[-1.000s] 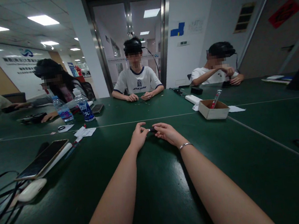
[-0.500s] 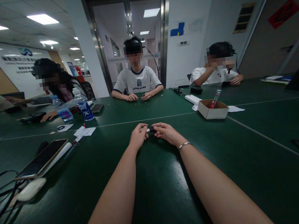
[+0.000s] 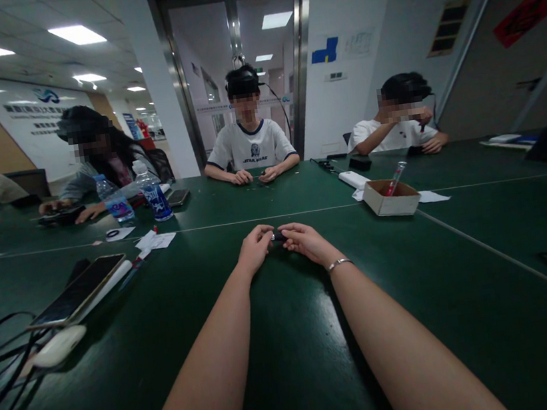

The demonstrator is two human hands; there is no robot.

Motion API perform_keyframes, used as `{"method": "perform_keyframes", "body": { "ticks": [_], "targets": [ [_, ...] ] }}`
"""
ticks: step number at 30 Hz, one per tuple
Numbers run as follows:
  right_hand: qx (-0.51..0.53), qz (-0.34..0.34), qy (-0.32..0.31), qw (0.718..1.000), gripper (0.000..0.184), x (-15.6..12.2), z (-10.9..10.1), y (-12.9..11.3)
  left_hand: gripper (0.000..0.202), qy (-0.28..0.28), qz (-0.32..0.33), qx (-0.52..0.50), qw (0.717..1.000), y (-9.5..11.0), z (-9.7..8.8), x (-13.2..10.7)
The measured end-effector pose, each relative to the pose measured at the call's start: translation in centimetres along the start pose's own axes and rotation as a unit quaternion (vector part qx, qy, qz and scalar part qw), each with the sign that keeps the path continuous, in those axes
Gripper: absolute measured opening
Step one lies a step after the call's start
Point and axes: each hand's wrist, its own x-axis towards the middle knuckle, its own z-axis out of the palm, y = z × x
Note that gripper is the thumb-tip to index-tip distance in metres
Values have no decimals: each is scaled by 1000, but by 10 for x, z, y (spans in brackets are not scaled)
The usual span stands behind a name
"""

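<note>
Both hands meet at a small dark object with a shiny silver end (image 3: 278, 236), held just above or on the green table (image 3: 291, 337); its exact kind is too small to make out. The fingers of my left hand (image 3: 255, 250) pinch the silver end. At the dark end, the thumb and fingertips of my right hand (image 3: 307, 241) close on it from the other side. A silver bracelet (image 3: 338, 264) circles my right wrist. My fingers hide part of the object.
To the left lie a phone (image 3: 80, 291), a white rounded device (image 3: 60, 346) and black cables. Farther back stand two water bottles (image 3: 155, 197). A small open box (image 3: 391, 199) holding a clear tube sits right. Several people sit around the table.
My hands stay in nearly the same place on the small object, and its silver end shows slightly less. The person at the left has drawn an outstretched hand back to a dark device.
</note>
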Motion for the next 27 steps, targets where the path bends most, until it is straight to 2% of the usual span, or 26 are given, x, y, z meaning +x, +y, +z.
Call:
{"method": "perform_keyframes", "body": {
  "ticks": [4,9,21,27],
  "targets": [
    [-1,3,1,1000,12,-1,1,-1,29,-18,2,6,1000,-2,-1,1],
    [-6,-1,-5,1000,11,-1,1,-1,35,0,-1,4,1000,-3,0,1],
    [-4,0,-2,1000,13,0,0,-1,30,8,-18,-2,1000,-2,1,2],
    [-3,1,-1,1000,11,0,0,0,29,-8,-11,0,1000,-2,0,1]
  ]
}}
